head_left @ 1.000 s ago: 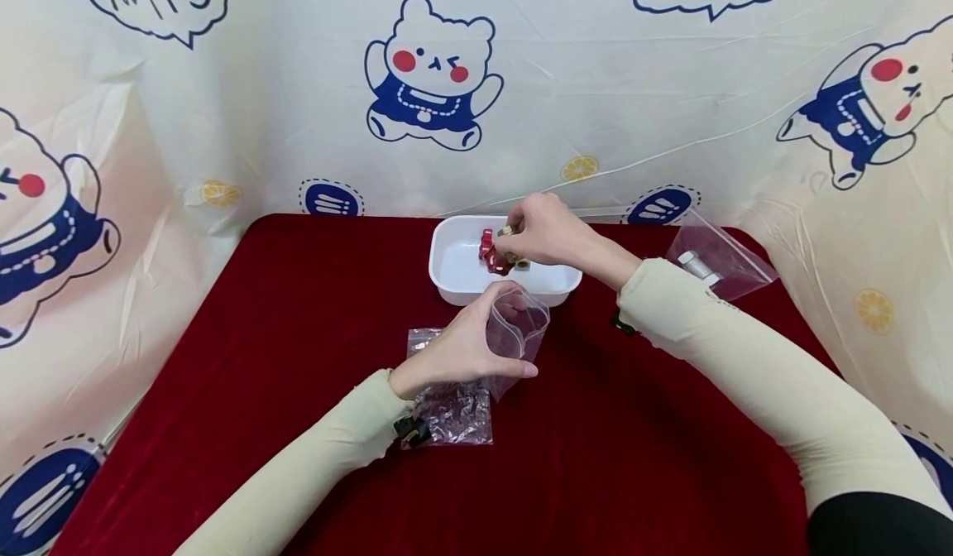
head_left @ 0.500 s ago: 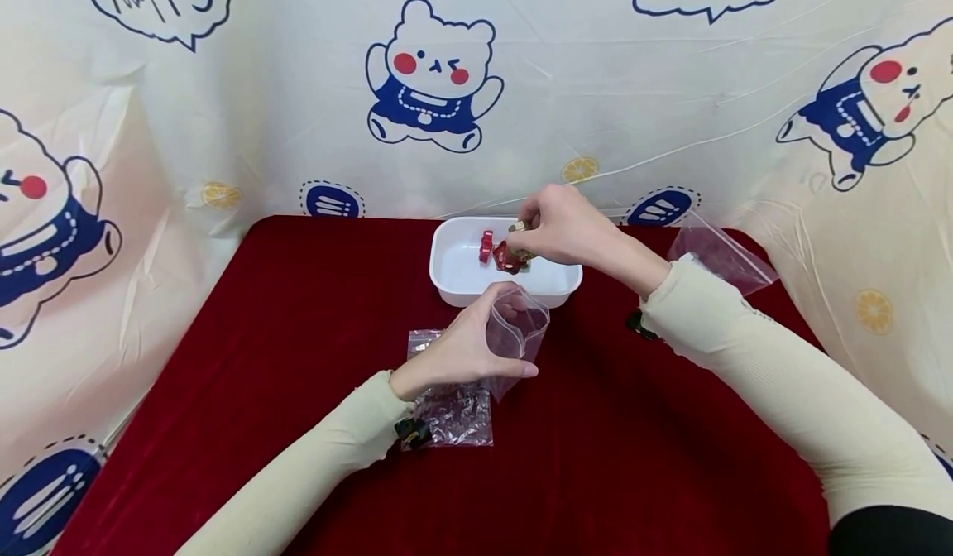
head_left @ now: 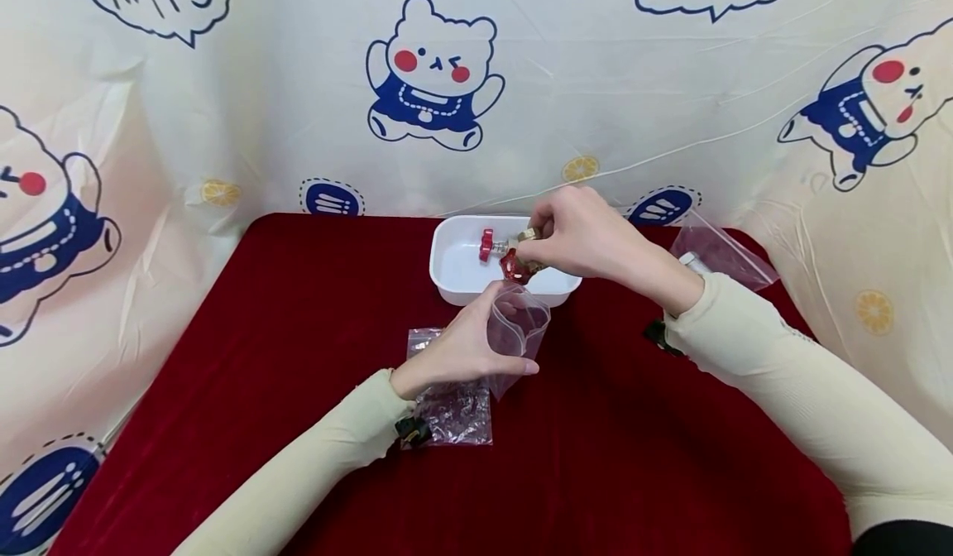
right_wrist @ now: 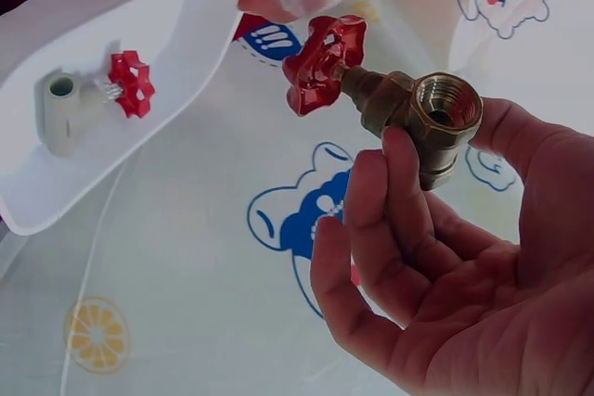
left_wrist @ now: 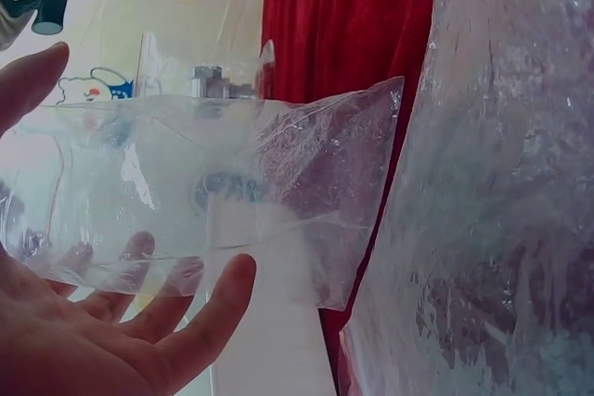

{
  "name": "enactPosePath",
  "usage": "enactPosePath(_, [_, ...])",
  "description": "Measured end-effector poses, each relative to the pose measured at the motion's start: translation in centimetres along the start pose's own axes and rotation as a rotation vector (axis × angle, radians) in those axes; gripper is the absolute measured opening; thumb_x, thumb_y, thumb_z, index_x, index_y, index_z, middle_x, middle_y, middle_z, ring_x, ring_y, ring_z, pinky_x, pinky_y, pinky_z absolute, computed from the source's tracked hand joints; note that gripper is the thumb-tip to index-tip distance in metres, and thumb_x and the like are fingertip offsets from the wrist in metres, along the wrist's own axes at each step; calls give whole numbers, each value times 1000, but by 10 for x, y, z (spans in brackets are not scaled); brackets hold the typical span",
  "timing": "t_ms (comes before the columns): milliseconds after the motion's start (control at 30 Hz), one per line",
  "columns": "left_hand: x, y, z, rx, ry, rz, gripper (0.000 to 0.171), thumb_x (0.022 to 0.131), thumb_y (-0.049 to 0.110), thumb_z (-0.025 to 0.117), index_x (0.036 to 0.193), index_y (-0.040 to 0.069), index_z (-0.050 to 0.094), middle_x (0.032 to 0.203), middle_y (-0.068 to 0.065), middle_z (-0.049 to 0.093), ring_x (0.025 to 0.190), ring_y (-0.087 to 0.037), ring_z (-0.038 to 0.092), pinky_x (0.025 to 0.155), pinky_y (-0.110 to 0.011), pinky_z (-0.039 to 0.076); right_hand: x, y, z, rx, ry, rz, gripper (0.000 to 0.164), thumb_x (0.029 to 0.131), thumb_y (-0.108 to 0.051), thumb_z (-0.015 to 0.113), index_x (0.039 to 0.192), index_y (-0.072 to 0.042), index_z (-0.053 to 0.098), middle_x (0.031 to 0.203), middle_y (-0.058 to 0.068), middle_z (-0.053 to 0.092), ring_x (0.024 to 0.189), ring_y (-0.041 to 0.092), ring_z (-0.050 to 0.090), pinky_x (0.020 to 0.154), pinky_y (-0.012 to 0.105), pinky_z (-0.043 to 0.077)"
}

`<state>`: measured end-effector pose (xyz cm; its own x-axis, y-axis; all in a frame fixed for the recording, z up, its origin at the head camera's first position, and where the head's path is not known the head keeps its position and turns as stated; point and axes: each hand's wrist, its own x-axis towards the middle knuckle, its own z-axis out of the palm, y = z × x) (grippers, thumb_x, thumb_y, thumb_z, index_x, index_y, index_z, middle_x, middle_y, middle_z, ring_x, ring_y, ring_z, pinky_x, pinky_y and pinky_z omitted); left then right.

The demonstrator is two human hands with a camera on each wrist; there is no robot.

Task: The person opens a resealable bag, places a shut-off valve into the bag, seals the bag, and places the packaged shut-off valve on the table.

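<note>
My right hand (head_left: pixel 596 233) pinches a brass valve (right_wrist: pixel 404 113) with a red handwheel, thumb on one side and fingertips on the other. It is held over the right part of a white plastic tray (head_left: pixel 449 279). Inside the tray lies a second valve (right_wrist: pixel 79 108), pale-bodied with a red handwheel. Just in front of the tray, my left hand (head_left: pixel 462 345) holds a clear zip-lock bag (head_left: pixel 514 333), thumb and fingers curved around it and its mouth spread wide. In the left wrist view the bag (left_wrist: pixel 232 173) looks see-through, with nothing visible inside.
A flat, crinkled clear bag (head_left: pixel 457 419) lies on the red cloth (head_left: pixel 596 457) under my left wrist. At the back right, behind my right forearm, sits another clear bag (head_left: pixel 725 254) with a whitish-metal fitting (head_left: pixel 692 262) inside. A patterned curtain (head_left: pixel 313 84) surrounds the table.
My right hand has lifted the brass valve and moved right with it, so the second valve in the tray shows more. My left hand and its bag stay in place.
</note>
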<state>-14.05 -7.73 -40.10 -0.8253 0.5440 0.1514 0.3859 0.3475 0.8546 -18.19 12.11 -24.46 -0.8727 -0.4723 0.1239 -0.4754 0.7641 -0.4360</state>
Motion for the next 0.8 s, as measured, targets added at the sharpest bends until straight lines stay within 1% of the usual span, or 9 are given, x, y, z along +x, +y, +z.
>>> enactPosePath(233, [0,2,1,12,15,-6,92,72,37,97,145,20,44,132,2,60,123,-18,59,101,-41,50,-10,-6,-8,2,-11,24,17,81,-28,79,69,-18,74,59,-7,64,62,17,56,53,34,40])
enactPosePath(333, [0,2,1,12,21,-16,95,72,38,96,148,21,42,132,2,61,123,-18,59,102,-40,50,-13,-9,-9,1,-30,30,15,81,-26,78,69,-18,74,58,-6,63,60,17,54,53,34,40])
enactPosePath(467, [1,3,1,13,31,-20,103,72,40,95,155,21,37,137,2,59,126,-17,57,107,-40,46,-17,-12,-9,-12,-63,43,14,81,-27,77,71,-17,74,58,-5,61,58,17,52,53,33,39])
enactPosePath(567, [2,3,1,10,38,-13,107,72,41,96,157,22,34,142,5,56,129,-14,55,110,-40,43,-18,-14,-7,-26,-88,49,14,81,-28,77,73,-17,75,58,-4,60,58,17,52,52,33,40])
enactPosePath(700, [2,3,2,-9,37,-9,106,72,39,96,157,24,34,143,9,55,128,-9,54,111,-39,43,-20,-15,-5,-31,-118,46,15,82,-28,77,73,-17,75,57,-4,58,56,16,52,52,32,40])
enactPosePath(800, [2,2,3,-16,35,-13,104,73,39,95,156,24,34,141,9,55,127,-8,54,110,-38,43,-20,-15,-3,-34,-130,40,16,82,-29,77,72,-17,75,56,-5,56,55,15,51,52,32,40])
